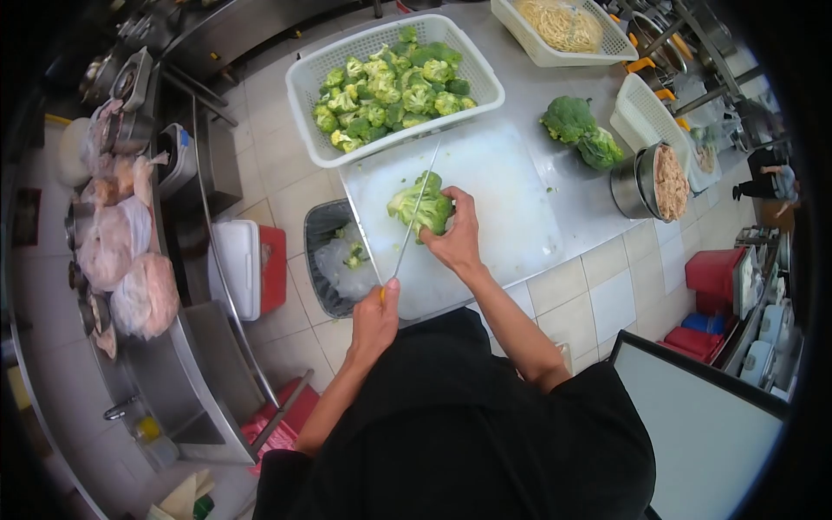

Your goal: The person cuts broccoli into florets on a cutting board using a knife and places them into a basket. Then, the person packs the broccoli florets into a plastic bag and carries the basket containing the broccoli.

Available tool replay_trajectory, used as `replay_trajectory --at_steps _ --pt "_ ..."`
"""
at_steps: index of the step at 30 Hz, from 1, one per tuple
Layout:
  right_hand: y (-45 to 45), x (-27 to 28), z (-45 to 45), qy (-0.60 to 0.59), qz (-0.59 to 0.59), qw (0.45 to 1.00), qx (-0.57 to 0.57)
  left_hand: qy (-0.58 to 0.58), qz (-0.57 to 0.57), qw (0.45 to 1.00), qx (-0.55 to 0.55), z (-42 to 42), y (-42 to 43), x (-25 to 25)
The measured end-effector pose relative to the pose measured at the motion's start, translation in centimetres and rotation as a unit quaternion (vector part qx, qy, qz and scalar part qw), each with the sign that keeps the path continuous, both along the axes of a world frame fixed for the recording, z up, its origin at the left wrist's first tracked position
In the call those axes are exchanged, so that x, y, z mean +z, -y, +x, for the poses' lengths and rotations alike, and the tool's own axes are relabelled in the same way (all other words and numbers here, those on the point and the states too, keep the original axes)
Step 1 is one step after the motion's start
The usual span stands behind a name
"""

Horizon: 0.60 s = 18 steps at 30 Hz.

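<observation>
Broccoli (432,209) sits on a white board (511,208) at the near-left corner of the steel tabletop (582,195), tiled floor (563,295) around; I watch the left hand (374,325), fingers clenched on a knife (407,242), the right hand (458,236) grasping the broccoli.

Basket (485,87) beyond knife (418,208), free board (520,212) rightward
</observation>
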State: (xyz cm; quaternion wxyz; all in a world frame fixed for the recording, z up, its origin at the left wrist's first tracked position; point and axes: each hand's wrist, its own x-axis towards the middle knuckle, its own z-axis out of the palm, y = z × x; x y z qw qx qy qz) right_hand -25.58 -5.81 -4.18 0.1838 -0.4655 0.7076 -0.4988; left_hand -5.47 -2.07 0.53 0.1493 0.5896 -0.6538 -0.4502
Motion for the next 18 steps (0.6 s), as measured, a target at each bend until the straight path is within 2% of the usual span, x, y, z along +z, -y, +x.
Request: replay_trajectory --at_steps 2,5,8,11,16,18 --pt "0.0 0.1 0.2 0.003 0.008 1.0 -0.003 0.019 -0.022 1.0 -0.008 -0.1 0.2 -0.9" --pt "-0.5 0.8 0.3 0.01 0.031 0.999 -0.002 -0.014 -0.03 0.999 -0.003 -0.6 0.0 1.6" --pt "-0.5 0.7 0.6 0.004 0.037 0.999 -0.011 -0.006 -0.062 0.998 -0.03 -0.5 0.5 -0.6" --pt "0.0 1.0 0.6 -0.021 0.045 0.999 -0.017 0.085 -0.023 0.995 -0.042 -0.7 1.7 -2.6" --pt "0.1 2.1 0.6 -0.087 0.127 0.988 -0.004 0.093 -0.014 0.994 -0.051 -0.7 1.9 -3.1" --pt "0.3 2.3 0.2 -0.062 0.137 0.988 0.02 0.086 -0.004 0.995 -0.058 -0.3 2.3 -3.8"
